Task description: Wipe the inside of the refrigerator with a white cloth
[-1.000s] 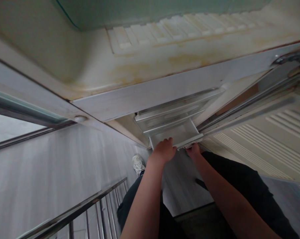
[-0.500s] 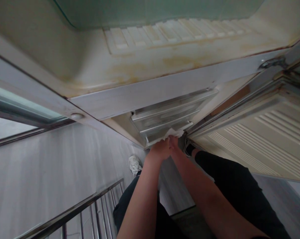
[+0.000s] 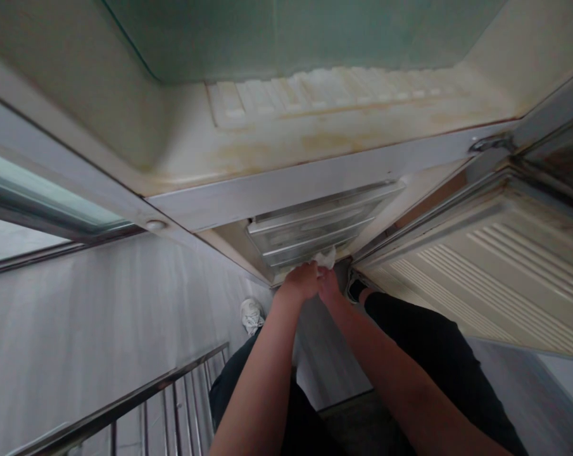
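I look steeply down the front of an open fridge with a stained white shelf (image 3: 314, 136). Far below, clear plastic drawers (image 3: 314, 231) sit pushed in. My left hand (image 3: 299, 283) and my right hand (image 3: 328, 285) meet just under the lowest drawer, fingers curled together on a crumpled white cloth (image 3: 325, 258). Both hands touch the cloth at the drawer's front edge. My fingertips are hidden behind the knuckles.
The open fridge door (image 3: 504, 272) with ribbed lining stands to the right. A metal rack (image 3: 172, 405) lies at the lower left on the pale floor (image 3: 77, 329). My legs in black trousers and a white shoe (image 3: 251, 315) are below.
The pulled-out bottom drawer has gone back into the fridge. My hands left its front, came together, and now hold a white cloth at the drawer's edge.
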Action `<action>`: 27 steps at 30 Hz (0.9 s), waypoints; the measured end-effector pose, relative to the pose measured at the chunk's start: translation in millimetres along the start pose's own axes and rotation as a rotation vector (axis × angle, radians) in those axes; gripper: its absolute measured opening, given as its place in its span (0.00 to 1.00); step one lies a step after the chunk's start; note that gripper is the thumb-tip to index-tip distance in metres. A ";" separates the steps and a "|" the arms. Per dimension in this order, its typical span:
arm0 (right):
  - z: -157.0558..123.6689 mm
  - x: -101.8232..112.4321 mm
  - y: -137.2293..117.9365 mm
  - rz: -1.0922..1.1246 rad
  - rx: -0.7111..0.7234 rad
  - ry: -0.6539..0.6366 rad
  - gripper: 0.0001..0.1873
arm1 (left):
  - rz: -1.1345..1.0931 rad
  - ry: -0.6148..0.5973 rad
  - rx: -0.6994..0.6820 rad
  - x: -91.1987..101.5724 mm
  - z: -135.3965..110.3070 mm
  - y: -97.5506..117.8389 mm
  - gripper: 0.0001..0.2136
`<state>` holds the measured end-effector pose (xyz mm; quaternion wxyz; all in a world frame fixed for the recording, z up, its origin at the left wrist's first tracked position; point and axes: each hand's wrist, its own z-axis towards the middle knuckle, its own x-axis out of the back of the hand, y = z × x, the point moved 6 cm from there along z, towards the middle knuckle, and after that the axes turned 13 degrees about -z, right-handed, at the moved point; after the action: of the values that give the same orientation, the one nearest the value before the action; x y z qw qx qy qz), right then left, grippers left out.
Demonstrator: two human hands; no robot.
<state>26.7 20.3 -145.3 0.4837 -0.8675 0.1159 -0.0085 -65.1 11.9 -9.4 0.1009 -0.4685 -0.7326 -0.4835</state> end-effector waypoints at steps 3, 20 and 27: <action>-66.6 38.4 -9.8 0.121 -0.041 -0.044 0.14 | -0.030 0.077 -0.034 -2.7 -5.7 15.9 0.24; -208.5 315.4 -119.3 -0.249 0.320 0.294 0.20 | -0.286 -0.106 -0.423 -90.0 -55.5 197.5 0.08; -237.5 366.3 -129.4 -0.175 0.403 0.782 0.19 | -0.321 0.080 -0.377 -107.5 -54.9 251.7 0.10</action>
<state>378.0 -189.8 54.3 0.5602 -0.6941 0.2124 -0.3990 173.6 -71.9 108.6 -0.0375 -0.3372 -0.6897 -0.6396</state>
